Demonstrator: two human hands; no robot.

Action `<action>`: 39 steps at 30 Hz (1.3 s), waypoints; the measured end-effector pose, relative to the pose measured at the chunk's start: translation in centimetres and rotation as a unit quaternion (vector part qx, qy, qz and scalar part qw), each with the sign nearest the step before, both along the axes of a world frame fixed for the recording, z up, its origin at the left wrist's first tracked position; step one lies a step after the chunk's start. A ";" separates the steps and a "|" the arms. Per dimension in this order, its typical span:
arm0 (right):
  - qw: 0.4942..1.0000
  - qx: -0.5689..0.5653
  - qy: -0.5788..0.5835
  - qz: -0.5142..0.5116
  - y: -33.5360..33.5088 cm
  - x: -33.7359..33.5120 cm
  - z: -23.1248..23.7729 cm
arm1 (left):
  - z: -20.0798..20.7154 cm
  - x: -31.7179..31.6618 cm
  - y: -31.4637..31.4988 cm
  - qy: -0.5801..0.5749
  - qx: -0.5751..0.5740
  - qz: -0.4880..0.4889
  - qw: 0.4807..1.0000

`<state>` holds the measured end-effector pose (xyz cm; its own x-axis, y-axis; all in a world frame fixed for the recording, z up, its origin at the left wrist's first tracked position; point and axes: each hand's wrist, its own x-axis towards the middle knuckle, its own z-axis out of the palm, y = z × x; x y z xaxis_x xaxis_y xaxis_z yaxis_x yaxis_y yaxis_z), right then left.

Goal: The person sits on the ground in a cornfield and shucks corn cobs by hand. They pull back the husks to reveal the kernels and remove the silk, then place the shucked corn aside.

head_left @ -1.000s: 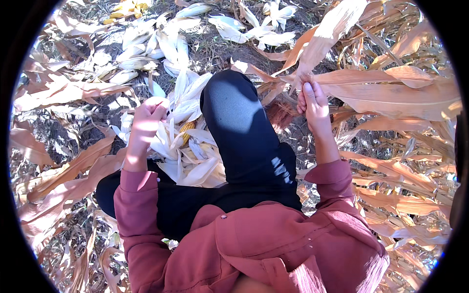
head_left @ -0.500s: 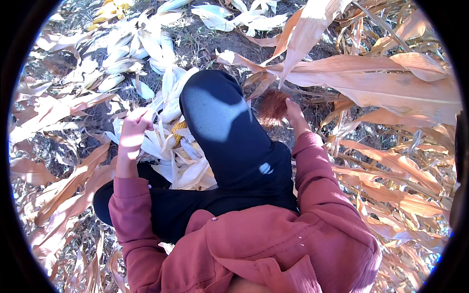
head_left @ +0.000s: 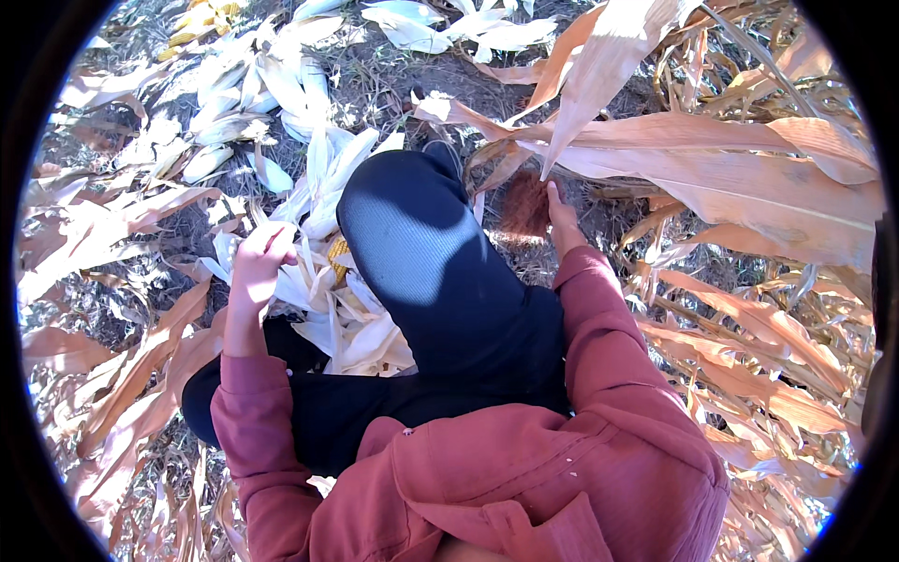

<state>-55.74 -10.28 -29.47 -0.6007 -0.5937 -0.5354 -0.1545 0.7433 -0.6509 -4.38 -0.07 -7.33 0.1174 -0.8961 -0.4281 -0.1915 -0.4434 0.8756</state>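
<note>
On the right, beyond my bent knee, my right hand (head_left: 563, 221) is closed on a reddish-brown tuft of dry corn silk (head_left: 525, 206). The tuft hangs just over the ground. My left hand (head_left: 260, 262) is on the left in bright sun, its fingers curled in. Whether anything is inside them cannot be made out. Just right of that hand, a yellow ear of corn (head_left: 339, 258) shows partly among pale husks (head_left: 370, 342). These husks lie between my left arm and my dark-trousered leg (head_left: 421, 234).
Long dry corn leaves (head_left: 693, 155) reach in from the right, close beyond my right hand. Pale husked ears (head_left: 225, 122) lie in a heap at the far left, with yellow corn (head_left: 201, 19) behind. More husks (head_left: 459, 28) lie at the top. Brown leaves (head_left: 140, 365) litter the left ground.
My right hand and the corn silk have shifted slightly, with the thumb side now turned upward. My left hand has tipped a little, fingers still curled. The view has moved slightly.
</note>
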 end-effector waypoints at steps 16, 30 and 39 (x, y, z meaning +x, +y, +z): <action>0.952 0.195 0.206 0.112 -2.1 6.8 -1.2 | -1.5 -2.1 -1.5 0.008 0.023 -0.041 0.999; 0.971 -0.149 0.137 -0.125 1.7 2.1 -2.4 | -1.5 -2.7 -1.7 0.022 0.029 -0.055 0.998; 0.867 -0.288 -0.373 -0.161 7.8 -1.2 4.0 | -0.9 -2.5 -1.1 0.038 0.019 -0.035 0.999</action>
